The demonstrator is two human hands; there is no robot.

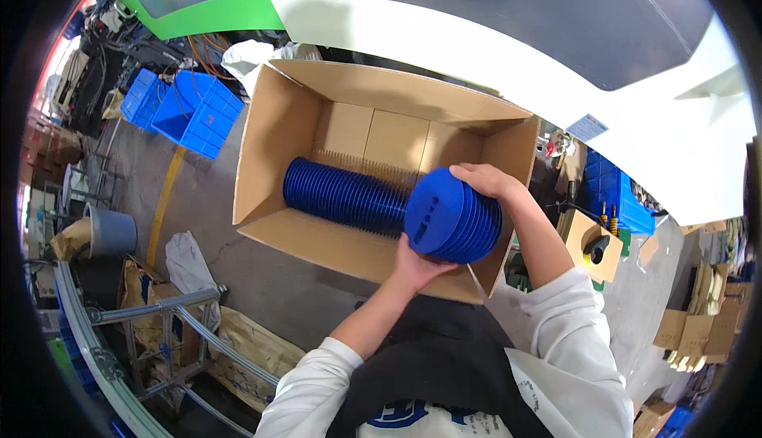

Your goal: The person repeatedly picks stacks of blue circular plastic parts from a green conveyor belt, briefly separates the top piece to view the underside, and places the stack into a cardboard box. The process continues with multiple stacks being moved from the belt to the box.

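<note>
An open cardboard box (268, 140) lies in front of me. Along its near side runs a row of blue round plastic discs (341, 194), standing on edge and packed face to face. At the right end of the box I hold a shorter stack of the same blue discs (435, 214), tilted so that one flat face with dark marks shows. My left hand (419, 266) grips this stack from below, near the box's front wall. My right hand (488, 181) is wrapped over its upper right side. Whether the held stack touches the row is hidden.
Beyond the box stands a large white and green machine (397, 37). Blue crates (198, 113) sit on the floor to the left, another blue crate (615, 192) to the right. A metal frame (167, 307) and a grey bucket (111, 232) are at the lower left.
</note>
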